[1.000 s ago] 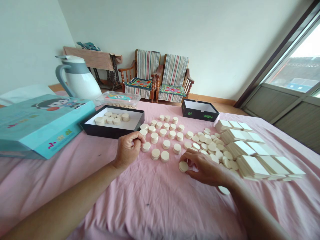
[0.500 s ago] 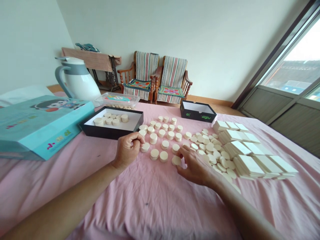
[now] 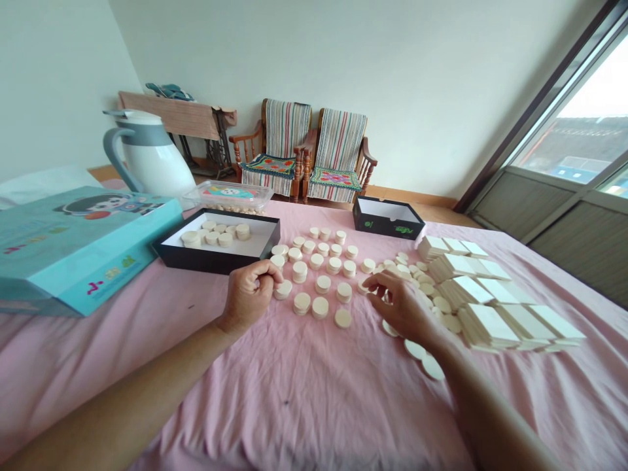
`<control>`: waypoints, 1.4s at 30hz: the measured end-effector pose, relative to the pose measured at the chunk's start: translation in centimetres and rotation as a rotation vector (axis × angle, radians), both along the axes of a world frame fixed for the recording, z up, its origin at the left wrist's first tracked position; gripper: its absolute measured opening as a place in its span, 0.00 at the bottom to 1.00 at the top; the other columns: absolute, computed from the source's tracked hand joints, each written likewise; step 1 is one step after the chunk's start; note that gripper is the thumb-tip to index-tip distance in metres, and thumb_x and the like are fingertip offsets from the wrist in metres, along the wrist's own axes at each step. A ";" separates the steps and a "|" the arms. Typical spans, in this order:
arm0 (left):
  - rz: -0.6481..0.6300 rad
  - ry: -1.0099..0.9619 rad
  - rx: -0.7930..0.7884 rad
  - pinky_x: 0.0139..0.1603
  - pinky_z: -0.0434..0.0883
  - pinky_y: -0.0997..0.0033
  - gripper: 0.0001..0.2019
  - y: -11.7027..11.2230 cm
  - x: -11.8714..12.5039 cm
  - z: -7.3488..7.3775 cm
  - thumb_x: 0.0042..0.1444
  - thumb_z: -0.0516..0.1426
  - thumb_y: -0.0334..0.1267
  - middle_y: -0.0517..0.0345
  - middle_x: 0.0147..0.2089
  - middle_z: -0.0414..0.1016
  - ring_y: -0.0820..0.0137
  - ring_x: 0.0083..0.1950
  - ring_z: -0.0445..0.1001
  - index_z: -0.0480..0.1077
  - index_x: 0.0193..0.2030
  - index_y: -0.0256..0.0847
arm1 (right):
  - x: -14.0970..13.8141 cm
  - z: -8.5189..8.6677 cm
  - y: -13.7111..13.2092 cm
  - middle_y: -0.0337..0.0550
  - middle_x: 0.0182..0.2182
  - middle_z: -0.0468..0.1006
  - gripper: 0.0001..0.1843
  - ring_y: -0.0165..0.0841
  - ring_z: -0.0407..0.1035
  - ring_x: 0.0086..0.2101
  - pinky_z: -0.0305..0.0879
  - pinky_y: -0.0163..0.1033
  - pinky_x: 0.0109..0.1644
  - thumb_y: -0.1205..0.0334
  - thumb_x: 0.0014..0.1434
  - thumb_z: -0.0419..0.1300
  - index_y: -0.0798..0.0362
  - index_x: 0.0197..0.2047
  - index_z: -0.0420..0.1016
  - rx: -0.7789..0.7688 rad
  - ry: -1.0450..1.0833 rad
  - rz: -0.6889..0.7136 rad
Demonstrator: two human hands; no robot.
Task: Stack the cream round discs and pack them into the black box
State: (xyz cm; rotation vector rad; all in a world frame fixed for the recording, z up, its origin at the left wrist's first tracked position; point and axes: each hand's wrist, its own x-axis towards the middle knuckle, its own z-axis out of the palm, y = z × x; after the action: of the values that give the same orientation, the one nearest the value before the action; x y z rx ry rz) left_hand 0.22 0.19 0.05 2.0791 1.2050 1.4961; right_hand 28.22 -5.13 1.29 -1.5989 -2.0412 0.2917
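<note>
Several small stacks of cream round discs [image 3: 318, 263] stand in rows on the pink cloth [image 3: 304, 392]. My left hand [image 3: 249, 294] rests curled on the cloth, its fingertips pinched beside the stack at the left end of the near row. My right hand [image 3: 403, 306] lies over a loose heap of the same discs [image 3: 417, 288], fingers bent down onto them; what they grip is hidden. A single stack [image 3: 343, 318] sits alone at the right end of the near row, left of my right hand.
A black tray [image 3: 216, 258] holding several discs stands at the back left. Behind it are a clear plastic box [image 3: 230, 195], a white jug [image 3: 147, 157] and a blue gift box [image 3: 73, 242]. A smaller black box [image 3: 387, 219] and rows of cream cards [image 3: 490, 294] lie right.
My right hand set a disc stack down at the right end of the near row, let it go, and moved right onto the loose heap. My left hand has stayed put.
</note>
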 end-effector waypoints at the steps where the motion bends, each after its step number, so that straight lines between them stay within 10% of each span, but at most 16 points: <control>1: -0.002 0.001 0.000 0.26 0.65 0.79 0.13 0.0 0.0 0.1 0.44 0.47 0.22 0.64 0.20 0.71 0.76 0.22 0.70 0.69 0.21 0.38 | 0.6 -0.1 0.3 0.43 0.34 0.73 0.10 0.31 0.68 0.32 0.61 0.36 0.37 0.68 0.56 0.53 0.53 0.40 0.72 0.033 -0.029 -0.059; 18: -0.006 0.004 0.002 0.25 0.64 0.79 0.13 0.0 -0.1 0.1 0.44 0.47 0.22 0.64 0.20 0.71 0.76 0.22 0.69 0.69 0.21 0.38 | 2.5 -0.5 0.4 0.44 0.33 0.74 0.11 0.35 0.67 0.36 0.59 0.37 0.40 0.65 0.51 0.57 0.53 0.39 0.75 -0.154 -0.244 -0.091; 30: -0.008 0.002 -0.001 0.25 0.64 0.79 0.13 -0.1 0.1 0.1 0.43 0.47 0.22 0.63 0.20 0.71 0.76 0.22 0.70 0.68 0.21 0.39 | 3.2 -2.1 3.3 0.48 0.43 0.74 0.18 0.36 0.65 0.43 0.57 0.39 0.49 0.69 0.57 0.53 0.54 0.48 0.75 -0.017 -0.275 -0.082; 42: -0.005 0.003 -0.011 0.25 0.64 0.79 0.13 -0.1 0.0 0.1 0.43 0.47 0.22 0.63 0.20 0.71 0.75 0.23 0.70 0.68 0.20 0.39 | 3.9 -1.7 2.8 0.43 0.33 0.73 0.09 0.34 0.67 0.35 0.60 0.37 0.39 0.63 0.53 0.56 0.54 0.38 0.72 0.000 -0.192 -0.172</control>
State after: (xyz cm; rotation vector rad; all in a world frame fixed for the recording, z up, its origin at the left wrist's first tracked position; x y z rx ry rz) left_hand 0.26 0.13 0.18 2.0766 1.2059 1.4813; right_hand 32.15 -2.37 -0.44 -1.8509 -2.0232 0.0772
